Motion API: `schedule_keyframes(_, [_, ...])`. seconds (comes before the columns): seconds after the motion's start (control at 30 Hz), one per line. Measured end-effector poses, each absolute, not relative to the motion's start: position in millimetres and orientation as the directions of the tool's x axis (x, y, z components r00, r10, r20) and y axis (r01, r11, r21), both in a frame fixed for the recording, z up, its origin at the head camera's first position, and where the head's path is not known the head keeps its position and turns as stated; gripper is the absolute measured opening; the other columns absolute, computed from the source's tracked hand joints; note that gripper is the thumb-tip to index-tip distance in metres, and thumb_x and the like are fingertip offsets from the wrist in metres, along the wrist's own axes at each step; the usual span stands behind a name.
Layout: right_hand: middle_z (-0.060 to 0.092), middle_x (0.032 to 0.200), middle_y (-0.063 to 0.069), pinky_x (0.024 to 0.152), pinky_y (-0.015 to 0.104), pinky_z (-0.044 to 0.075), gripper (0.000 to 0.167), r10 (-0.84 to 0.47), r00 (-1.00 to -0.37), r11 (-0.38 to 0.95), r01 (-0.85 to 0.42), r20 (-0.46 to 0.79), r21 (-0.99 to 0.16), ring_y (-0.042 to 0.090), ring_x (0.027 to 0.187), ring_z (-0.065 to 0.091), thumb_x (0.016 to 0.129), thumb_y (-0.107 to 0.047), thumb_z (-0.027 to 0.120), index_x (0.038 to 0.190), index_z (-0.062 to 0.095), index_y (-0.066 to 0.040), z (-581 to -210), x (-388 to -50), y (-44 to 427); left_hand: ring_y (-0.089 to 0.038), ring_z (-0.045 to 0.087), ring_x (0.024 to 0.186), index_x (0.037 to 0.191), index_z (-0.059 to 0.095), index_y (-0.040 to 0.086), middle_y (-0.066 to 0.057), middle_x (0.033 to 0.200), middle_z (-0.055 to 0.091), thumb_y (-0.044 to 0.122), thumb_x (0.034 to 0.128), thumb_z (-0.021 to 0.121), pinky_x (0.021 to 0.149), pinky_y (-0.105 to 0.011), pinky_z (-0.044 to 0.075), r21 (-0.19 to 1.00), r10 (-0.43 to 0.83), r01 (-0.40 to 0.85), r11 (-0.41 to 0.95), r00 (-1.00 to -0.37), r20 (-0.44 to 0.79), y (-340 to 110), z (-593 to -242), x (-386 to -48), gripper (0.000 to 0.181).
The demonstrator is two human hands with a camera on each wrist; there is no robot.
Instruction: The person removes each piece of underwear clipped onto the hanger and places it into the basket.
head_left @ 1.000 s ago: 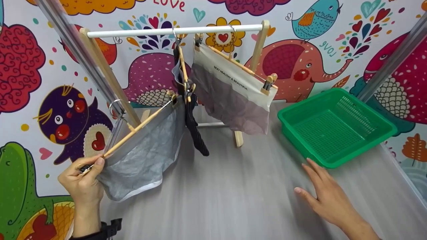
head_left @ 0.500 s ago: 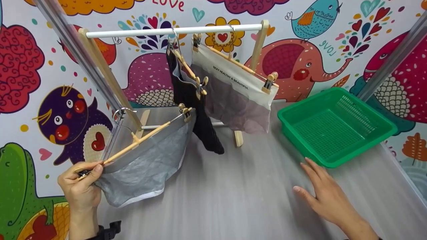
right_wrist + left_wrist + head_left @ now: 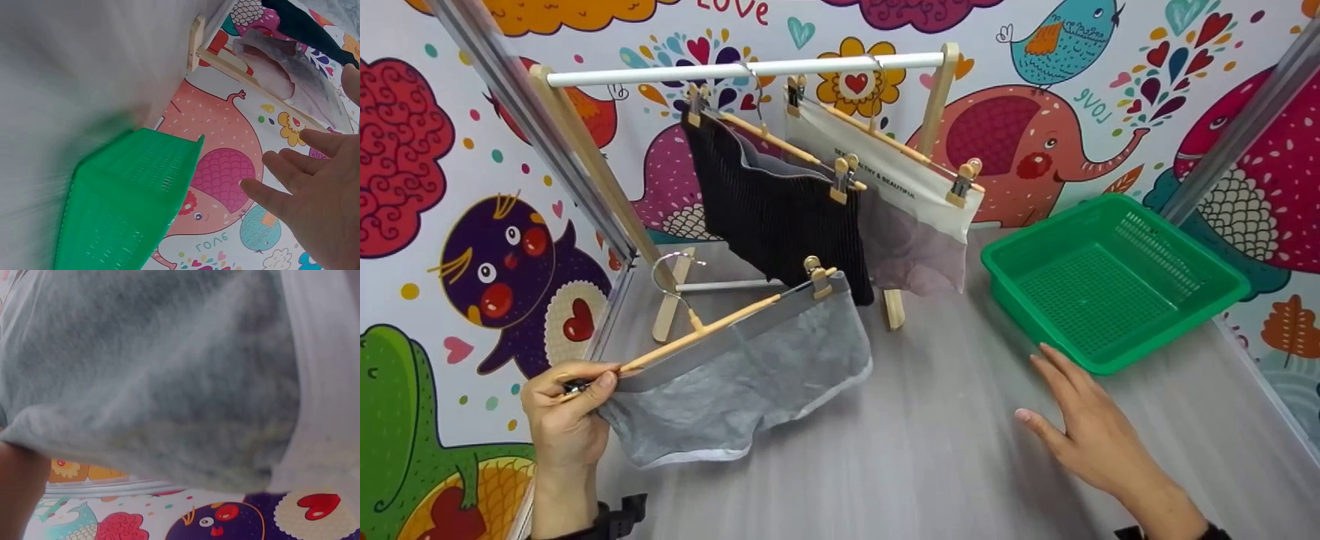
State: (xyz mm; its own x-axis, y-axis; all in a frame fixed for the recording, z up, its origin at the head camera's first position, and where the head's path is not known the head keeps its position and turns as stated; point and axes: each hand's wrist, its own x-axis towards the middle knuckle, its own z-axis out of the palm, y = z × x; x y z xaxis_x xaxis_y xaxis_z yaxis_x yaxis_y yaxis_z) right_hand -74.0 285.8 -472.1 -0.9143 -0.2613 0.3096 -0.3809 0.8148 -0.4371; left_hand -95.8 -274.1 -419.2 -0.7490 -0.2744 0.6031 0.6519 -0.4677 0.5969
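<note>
Head view: the left hand (image 3: 566, 416) pinches a clip hanger (image 3: 712, 322) with gray underpants (image 3: 750, 382), by the rack (image 3: 660, 73); the empty right hand (image 3: 1099, 435), fingers (image 3: 1063, 381) straight, is near a green basket (image 3: 1012, 289). Left wrist: probably the underpants, blurry. Right wrist: fingers spread.

Cartoon-print wall covering (image 3: 450, 424) at back and sides: coral elephant (image 3: 1039, 195) with blue bird (image 3: 1057, 56) just above, purple bird (image 3: 484, 262) at left, green crocodile (image 3: 397, 435) below it, yellow flower (image 3: 832, 82), orange leaf (image 3: 1292, 328) far right. Slanting metal post (image 3: 526, 131) left, another metal post (image 3: 1245, 139) right. Grey wood-grain tabletop (image 3: 915, 427).
</note>
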Motion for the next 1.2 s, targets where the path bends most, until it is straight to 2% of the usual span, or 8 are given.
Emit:
schedule_keyframes(0.17, [0.041,0.159,0.024,0.102,0.072,0.042,0.069,-0.279,-0.904,0.805,-0.405,0.325,-0.433,0.048,0.140,0.045,0.096,-0.025,0.079,0.151,0.048,0.005,-466.2,-79.4,279.7,-0.028,0.076,0.073,0.085,0.067,-0.027,-0.025,0.081,0.074,-0.036,0.0806,0.055,0.069,-0.031,0.064,0.610,-0.227,0.641,-0.466,-0.753,0.618,-260.7,-418.6,-101.1,0.016])
schedule_keyframes(0.37, [0.041,0.160,0.022,0.102,0.070,0.044,0.069,-0.292,-0.888,0.780,-0.436,0.355,-0.450,0.045,0.141,0.046,0.096,-0.020,0.078,0.153,0.046,0.003,-456.9,-86.4,273.5,-0.022,0.077,0.074,0.085,0.073,-0.019,-0.017,0.081,0.077,-0.034,0.0802,0.057,0.068,-0.027,0.063,0.681,-0.173,0.597,-0.424,-0.791,0.586,-243.9,-417.6,-105.7,0.022])
schedule_keyframes(0.63, [0.042,0.160,0.019,0.098,0.067,0.050,0.070,-0.285,-0.878,0.766,-0.450,0.386,-0.458,0.042,0.139,0.049,0.095,-0.018,0.080,0.153,0.046,0.001,-445.2,-93.1,266.8,-0.024,0.078,0.072,0.084,0.075,-0.015,-0.017,0.080,0.076,-0.036,0.0779,0.052,0.067,-0.027,0.063,0.728,-0.114,0.541,-0.421,-0.828,0.550,-225.9,-417.3,-112.5,0.031])
schedule_keyframes(0.8, [0.043,0.160,0.018,0.104,0.069,0.042,0.071,-0.294,-0.864,0.749,-0.474,0.408,-0.463,0.042,0.142,0.046,0.095,-0.017,0.080,0.154,0.045,0.002,-439.0,-97.0,262.7,-0.023,0.077,0.071,0.084,0.076,-0.013,-0.014,0.079,0.076,-0.034,0.0775,0.053,0.067,-0.026,0.062,0.752,-0.078,0.526,-0.396,-0.836,0.544,-215.9,-415.4,-115.8,0.032])
schedule_keyframes(0.93, [0.043,0.160,0.019,0.106,0.072,0.037,0.072,-0.293,-0.865,0.746,-0.474,0.408,-0.469,0.043,0.143,0.043,0.095,-0.018,0.079,0.155,0.044,0.001,-432.5,-99.1,259.1,-0.021,0.076,0.072,0.084,0.076,-0.012,-0.012,0.080,0.076,-0.030,0.0798,0.060,0.066,-0.026,0.062,0.763,-0.038,0.534,-0.364,-0.827,0.560,-205.8,-412.9,-122.1,0.025])
schedule_keyframes(1.07, [0.043,0.160,0.019,0.107,0.071,0.038,0.072,-0.287,-0.866,0.746,-0.470,0.408,-0.471,0.042,0.144,0.042,0.095,-0.018,0.079,0.155,0.044,0.001,-425.7,-101.1,255.4,-0.018,0.075,0.073,0.084,0.077,-0.009,-0.010,0.080,0.076,-0.014,0.0843,0.075,0.066,-0.025,0.061,0.781,0.014,0.539,-0.317,-0.820,0.572,-193.1,-409.3,-127.9,0.006])
schedule_keyframes(1.2, [0.043,0.161,0.016,0.108,0.070,0.039,0.074,-0.298,-0.850,0.736,-0.494,0.434,-0.462,0.038,0.145,0.042,0.094,-0.017,0.080,0.156,0.043,-0.001,-417.5,-104.6,251.2,-0.017,0.075,0.074,0.085,0.080,-0.004,-0.008,0.080,0.077,-0.010,0.0848,0.078,0.066,-0.023,0.061,0.785,0.051,0.529,-0.322,-0.818,0.572,-181.0,-406.6,-129.9,0.006])
